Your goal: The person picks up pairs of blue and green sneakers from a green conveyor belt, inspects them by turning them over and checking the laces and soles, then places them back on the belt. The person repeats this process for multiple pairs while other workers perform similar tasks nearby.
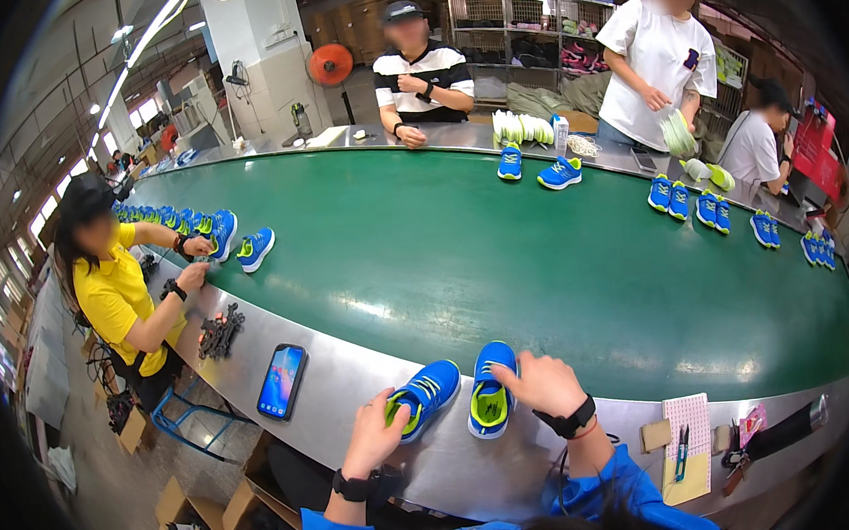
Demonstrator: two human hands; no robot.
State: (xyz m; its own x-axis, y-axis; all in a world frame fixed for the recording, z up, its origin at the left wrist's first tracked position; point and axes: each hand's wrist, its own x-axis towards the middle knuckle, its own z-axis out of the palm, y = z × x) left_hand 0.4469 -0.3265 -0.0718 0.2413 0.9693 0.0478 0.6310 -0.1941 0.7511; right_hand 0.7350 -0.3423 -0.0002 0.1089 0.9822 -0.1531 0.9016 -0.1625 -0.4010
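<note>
Two blue sneakers with lime-green lining stand before me where the metal edge meets the green belt. My left hand (374,433) grips the left sneaker (435,385) by the collar near its heel; the toe points away to the right. On the right sneaker (492,359), my right hand (546,385) has its thumb at the laces and opening, with the other fingers curled on the outer side and partly hidden. Both sneakers sit close together, their openings toward me. Dark bands circle both my wrists.
A phone (282,381) and small black parts (220,331) lie left on the metal ledge (344,384). To the right are snips (682,451) on paper. The green belt (395,247) carries more blue sneakers (719,213). A person in yellow (124,295) handles sneakers at left; others stand across.
</note>
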